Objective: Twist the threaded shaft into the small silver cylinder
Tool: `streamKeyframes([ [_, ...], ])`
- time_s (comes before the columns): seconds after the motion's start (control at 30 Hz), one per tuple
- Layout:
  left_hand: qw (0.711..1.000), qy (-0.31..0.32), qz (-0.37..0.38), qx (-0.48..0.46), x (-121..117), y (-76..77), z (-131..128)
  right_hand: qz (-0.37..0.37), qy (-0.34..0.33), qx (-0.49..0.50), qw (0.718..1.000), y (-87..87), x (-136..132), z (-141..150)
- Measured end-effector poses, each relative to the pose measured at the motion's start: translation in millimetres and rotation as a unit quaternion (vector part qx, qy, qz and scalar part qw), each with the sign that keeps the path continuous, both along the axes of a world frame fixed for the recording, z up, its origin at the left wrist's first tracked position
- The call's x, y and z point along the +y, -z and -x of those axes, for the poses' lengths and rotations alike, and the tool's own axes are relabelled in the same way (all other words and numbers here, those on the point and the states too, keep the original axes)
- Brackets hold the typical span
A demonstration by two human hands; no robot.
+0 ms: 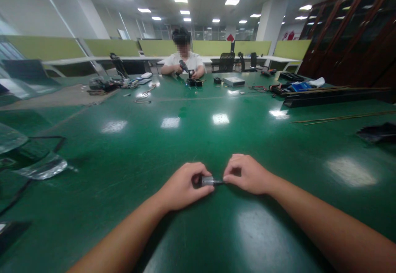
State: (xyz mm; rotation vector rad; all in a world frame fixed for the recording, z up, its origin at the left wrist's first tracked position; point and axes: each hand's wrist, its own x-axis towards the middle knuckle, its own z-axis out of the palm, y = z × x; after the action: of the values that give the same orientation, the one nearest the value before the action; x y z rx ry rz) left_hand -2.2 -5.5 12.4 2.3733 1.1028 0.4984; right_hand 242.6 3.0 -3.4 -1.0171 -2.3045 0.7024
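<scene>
Low over the green table (139, 141), my left hand (185, 186) curls its thumb and fingers around a small silvery cylinder (207, 180). A thin dark tip sticks out of the cylinder toward the right; its exact kind is not clear. My right hand (247, 175) is closed in a pinch at the end of that dark tip, thumb and forefinger touching or nearly touching it. The rest of the cylinder is hidden in my left palm.
A clear plastic bottle (46, 168) lies at the left edge by a black cable. Across the table a person (185, 60) holds a power drill (183, 65). A dark metal channel (328, 99) and thin rods (343, 118) lie at the right.
</scene>
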Motion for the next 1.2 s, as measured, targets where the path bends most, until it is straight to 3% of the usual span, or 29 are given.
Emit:
streamKeyframes([
  [0.17,1.0,0.012,0.007,-0.008,1,-1.2,1,0.039,0.007,0.01,0.999,3.5,0,-2],
  [0.37,1.0,0.011,0.003,-0.007,1,-0.3,2,0.011,0.035,0.021,0.999,-5.8,-3,-9],
  [0.5,1.0,0.009,0.002,-0.002,0,0.5,2,0.011,0.07,-0.051,0.996,-15.0,-7,-11],
  [0.63,1.0,0.009,0.004,-0.003,0,0.3,2,0.03,0.053,-0.103,0.993,-15.3,-9,-11],
  [0.87,1.0,0.013,-0.003,-0.009,1,4.0,2,0.02,0.011,-0.026,0.999,-2.4,-10,6],
  [0.97,1.0,0.003,-0.005,-0.019,2,5.9,2,-0.011,0.029,-0.003,1.0,3.5,-11,15],
  [1.2,0.998,-0.015,0.023,-0.051,1,8.3,2,0.027,0.048,0.03,0.998,5.5,-13,19],
])
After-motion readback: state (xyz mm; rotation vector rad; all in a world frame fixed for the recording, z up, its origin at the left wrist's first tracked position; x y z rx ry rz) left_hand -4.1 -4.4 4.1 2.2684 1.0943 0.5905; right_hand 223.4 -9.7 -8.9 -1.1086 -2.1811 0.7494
